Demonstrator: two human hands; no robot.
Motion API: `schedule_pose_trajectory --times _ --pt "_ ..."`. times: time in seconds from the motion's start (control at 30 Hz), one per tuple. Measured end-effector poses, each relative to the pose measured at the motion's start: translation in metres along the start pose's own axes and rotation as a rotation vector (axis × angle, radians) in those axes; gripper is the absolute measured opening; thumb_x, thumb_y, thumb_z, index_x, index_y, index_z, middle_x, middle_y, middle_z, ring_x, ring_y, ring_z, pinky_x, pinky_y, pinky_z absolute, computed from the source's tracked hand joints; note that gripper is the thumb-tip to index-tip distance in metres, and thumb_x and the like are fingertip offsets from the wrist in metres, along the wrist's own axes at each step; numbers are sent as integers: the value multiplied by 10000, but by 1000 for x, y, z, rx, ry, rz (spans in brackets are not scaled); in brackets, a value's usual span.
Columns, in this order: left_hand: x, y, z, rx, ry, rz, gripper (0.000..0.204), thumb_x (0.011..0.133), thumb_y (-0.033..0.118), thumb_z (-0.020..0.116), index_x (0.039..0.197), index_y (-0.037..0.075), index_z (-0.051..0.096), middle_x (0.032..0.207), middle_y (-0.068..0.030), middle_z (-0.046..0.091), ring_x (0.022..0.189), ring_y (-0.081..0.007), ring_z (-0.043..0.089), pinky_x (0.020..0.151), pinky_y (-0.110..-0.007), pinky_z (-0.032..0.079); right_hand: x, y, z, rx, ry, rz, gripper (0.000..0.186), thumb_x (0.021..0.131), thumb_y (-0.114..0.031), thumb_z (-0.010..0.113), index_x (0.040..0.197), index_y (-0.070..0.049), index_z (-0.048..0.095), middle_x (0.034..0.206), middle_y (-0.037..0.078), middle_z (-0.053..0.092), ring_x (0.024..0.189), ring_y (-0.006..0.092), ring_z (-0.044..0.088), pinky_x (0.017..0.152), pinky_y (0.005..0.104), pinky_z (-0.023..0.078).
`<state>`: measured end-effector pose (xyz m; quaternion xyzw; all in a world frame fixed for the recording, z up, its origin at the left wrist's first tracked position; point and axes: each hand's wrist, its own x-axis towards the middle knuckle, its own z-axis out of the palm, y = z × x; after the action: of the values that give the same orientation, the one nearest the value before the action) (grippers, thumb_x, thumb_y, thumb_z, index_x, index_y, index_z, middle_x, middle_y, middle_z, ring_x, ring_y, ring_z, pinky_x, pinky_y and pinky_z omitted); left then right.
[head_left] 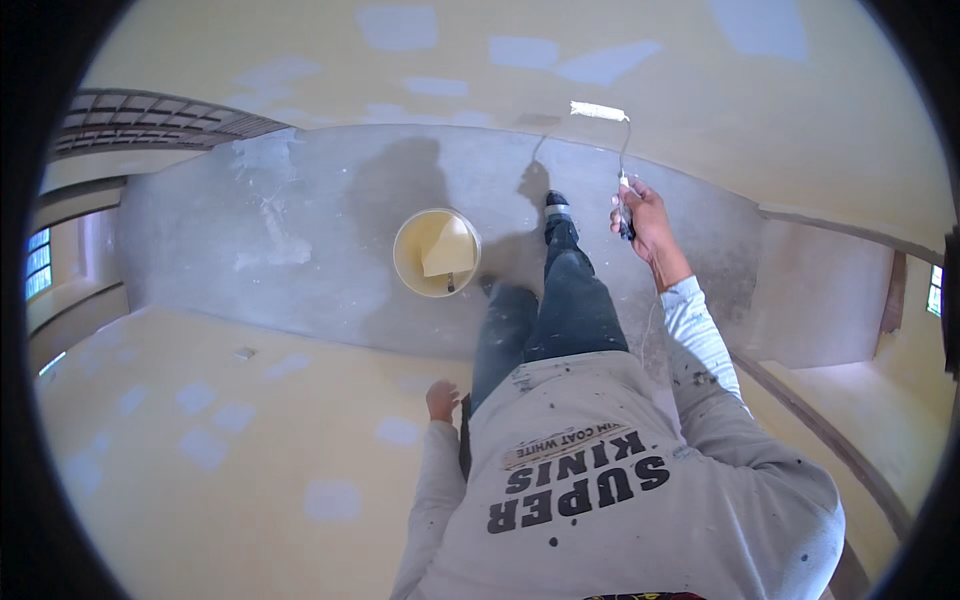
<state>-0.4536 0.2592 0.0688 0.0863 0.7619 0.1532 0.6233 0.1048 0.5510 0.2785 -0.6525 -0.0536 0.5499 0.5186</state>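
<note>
My right hand [640, 215] is closed on the handle of a paint roller [597, 109], its white sleeve held above the grey floor, close to the pale cream wall [760, 130]. My left hand [441, 398] hangs beside my left hip, fingers loosely apart and holding nothing that I can see. Ahead and left of my legs sits a round bucket [404, 265] of cream paint, with a flat cream-coated board [447, 246] and a short dark handle inside it.
The grey floor [230, 220] runs sideways between cream walls marked with pale patches. A slatted grille [160, 120] is at upper left, with a window [39, 262] below it. Ledges [830, 225] and another window [935, 290] are on the right. My feet stand beside the bucket.
</note>
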Motion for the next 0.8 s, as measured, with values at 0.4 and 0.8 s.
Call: schedule_pose_trajectory --times 0.4,0.8 --pt "-50 40 23 47 97 96 382 1059 239 651 1388 44 652 1146 -96 774 975 -213 732 781 -352 572 168 -16 -19 84 -41 -8 143 1122 -101 576 1227 -6 603 854 82 590 562 139 532 443 291 440" --pt "-55 19 32 39 92 23 333 1046 191 655 1342 39 678 1097 -104 786 910 -194 747 701 -315 571 124 -64 1 96 -71 -22 100 1124 -83 568 1193 -19 600 837 77 590 568 131 520 437 280 406"
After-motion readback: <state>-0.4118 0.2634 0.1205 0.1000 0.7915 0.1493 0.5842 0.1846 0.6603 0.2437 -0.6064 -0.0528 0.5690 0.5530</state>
